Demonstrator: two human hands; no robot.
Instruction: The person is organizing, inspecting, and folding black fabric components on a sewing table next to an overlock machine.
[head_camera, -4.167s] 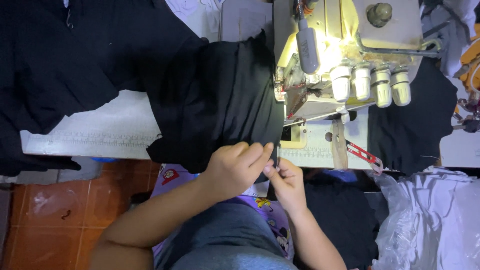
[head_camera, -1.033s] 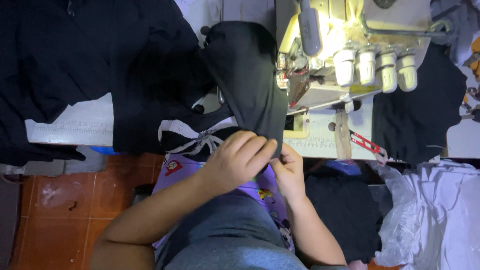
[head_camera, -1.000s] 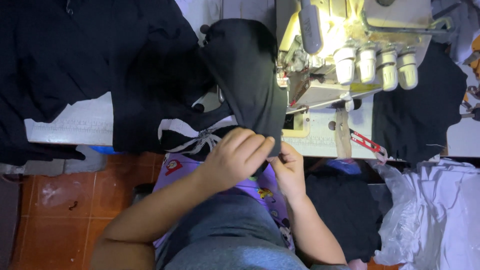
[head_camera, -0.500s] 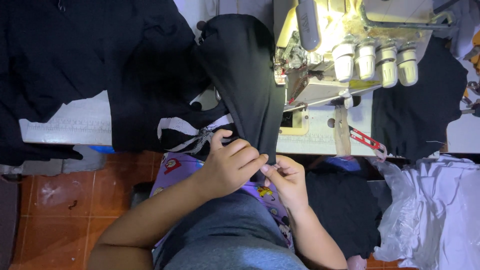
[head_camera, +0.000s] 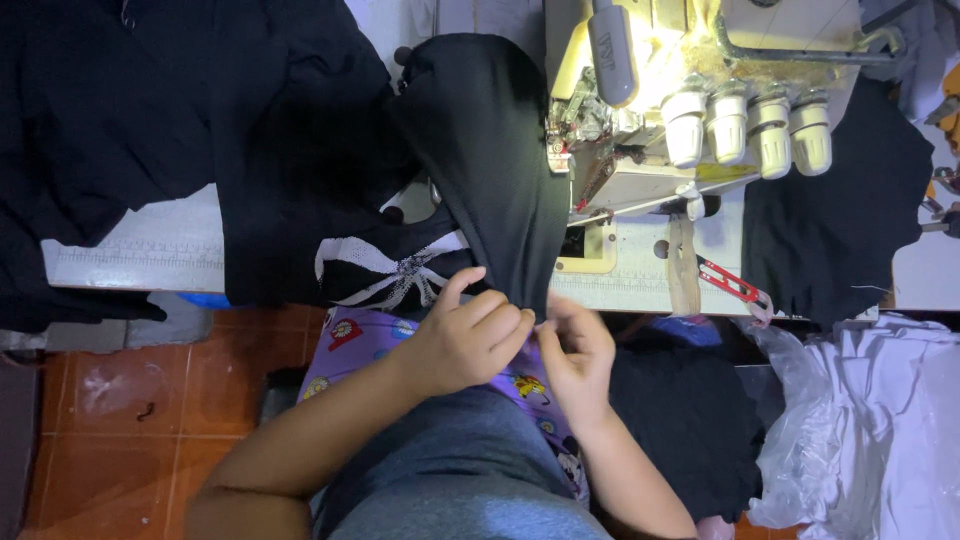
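Left hand (head_camera: 470, 335): we pinch the black knit fabric panel (head_camera: 495, 170), fingers closed on its lower edge.
Right hand (head_camera: 575, 350): our fingers closed on the same edge, keeping it taut beneath the cream overlock sewing machine (head_camera: 690, 100).

A black fabric piece (head_camera: 495, 160) hung folded over the table's near edge, its lower tip pinched between two hands.

The dark, matte cloth draped in a long, narrowing fold from beside the sewing machine's needle area down past the table's front edge. The left hand (head_camera: 470, 340) gripped the tip from the left, fingers curled, while the right hand (head_camera: 575, 350) pinched it from the right, the two almost touching.
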